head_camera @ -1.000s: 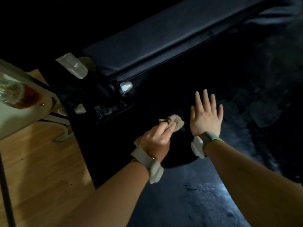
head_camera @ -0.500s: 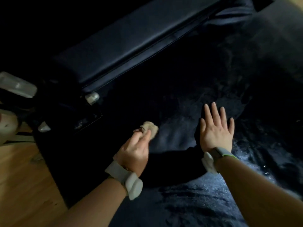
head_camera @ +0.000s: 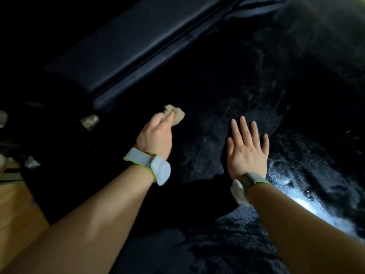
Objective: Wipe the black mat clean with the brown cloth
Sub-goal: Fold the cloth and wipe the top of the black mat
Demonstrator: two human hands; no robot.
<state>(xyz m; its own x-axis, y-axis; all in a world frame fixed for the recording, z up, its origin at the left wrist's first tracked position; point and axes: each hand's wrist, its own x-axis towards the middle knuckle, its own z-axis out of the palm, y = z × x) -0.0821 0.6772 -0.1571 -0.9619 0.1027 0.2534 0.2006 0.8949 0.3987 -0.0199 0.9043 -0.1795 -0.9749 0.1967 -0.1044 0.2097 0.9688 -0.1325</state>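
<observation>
The left hand (head_camera: 156, 135) grips a crumpled brown cloth (head_camera: 175, 115) in curled fingers, holding it on the black mat (head_camera: 207, 147) just in front of a dark padded bench (head_camera: 126, 48). The right hand (head_camera: 246, 149) lies flat on the mat, fingers straight and spread (both wrists wear pale bands). Wooden floor (head_camera: 17, 212) shows at the left edge.

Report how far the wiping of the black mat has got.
Done: cannot tell; the black mat is dark, with pale streaks at the right that may be wet wipe marks or dust. In hand: the left hand pinches the bunched brown cloth on the mat, while the right hand lies flat, steadying it. Left: apparently most of the mat.
</observation>
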